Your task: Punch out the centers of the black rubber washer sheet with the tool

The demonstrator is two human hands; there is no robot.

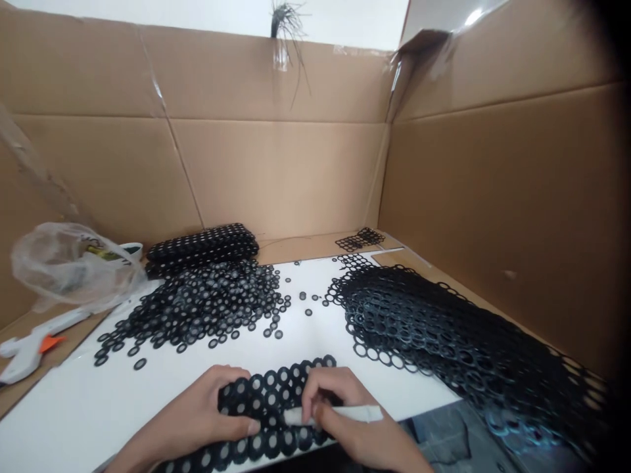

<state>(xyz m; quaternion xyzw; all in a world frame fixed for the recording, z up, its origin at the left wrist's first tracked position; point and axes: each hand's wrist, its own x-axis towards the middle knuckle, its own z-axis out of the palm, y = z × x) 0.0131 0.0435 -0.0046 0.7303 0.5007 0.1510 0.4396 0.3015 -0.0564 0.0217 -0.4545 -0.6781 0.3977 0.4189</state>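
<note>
A black mesh strip of joined rings (271,398), with pale round centres, lies at the near edge of the white board. My left hand (207,410) grips its left end, thumb on top and fingers at the far edge. Over the right part of the strip, my right hand (345,414) is closed around a white stick-like tool (362,413). The tool's blunt left end rests on or just above the rings; I cannot tell which. Beyond the strip spreads a heap of small black rings (197,302) with pale centres.
Stacked black ring netting (434,322) covers the right side. A black roll (204,246) stands behind the loose rings. At left are a white glue gun (29,351) with an orange trigger and a clear plastic bag (64,263). Cardboard walls (276,157) enclose the white board (315,335).
</note>
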